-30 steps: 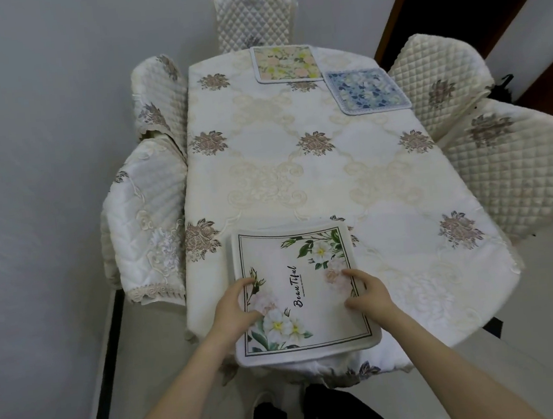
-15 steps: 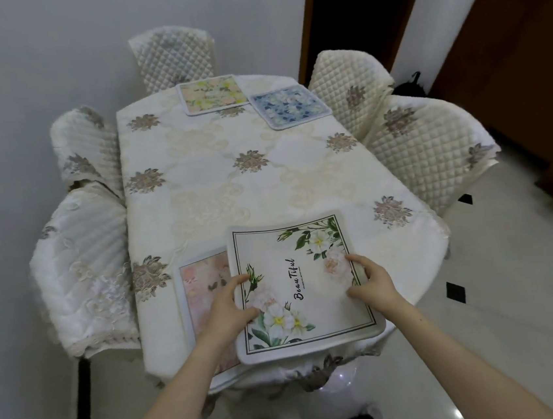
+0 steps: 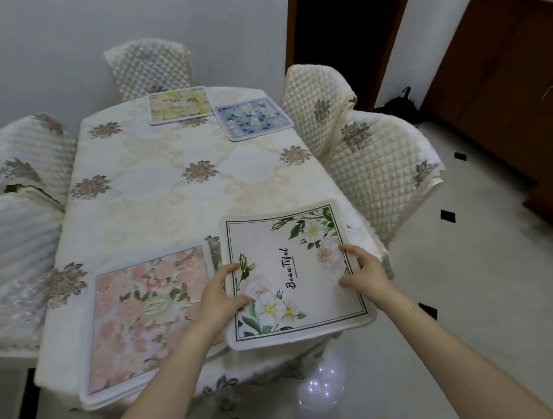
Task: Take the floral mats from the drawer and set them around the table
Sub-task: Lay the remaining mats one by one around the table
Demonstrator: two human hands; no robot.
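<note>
White mat [image 3: 292, 272] shifted right off pink mat [image 3: 143, 322], now at 5 o'clock on table [image 3: 163, 187], left hand [image 3: 221, 297] and right hand [image 3: 365, 270] gripping its edges

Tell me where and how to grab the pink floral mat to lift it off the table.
Pinch the pink floral mat at its near edge, coming from the table's near end: that edge overhangs the tablecloth, so fingers can slip beneath. It seems to lie on other mats, so take only the top one. The left hand is closest.

1. Cream tablecloth [image 3: 165, 200] with brown flower medallions.
2. White mat [image 3: 295, 272] at the near right corner: black border, white and pink blooms, green leaves, black script.
3. Pink floral mat [image 3: 136, 312], near left corner.
4. Blue floral mat [image 3: 252, 118] and yellow-pink mat [image 3: 179, 105], far edge.
</note>
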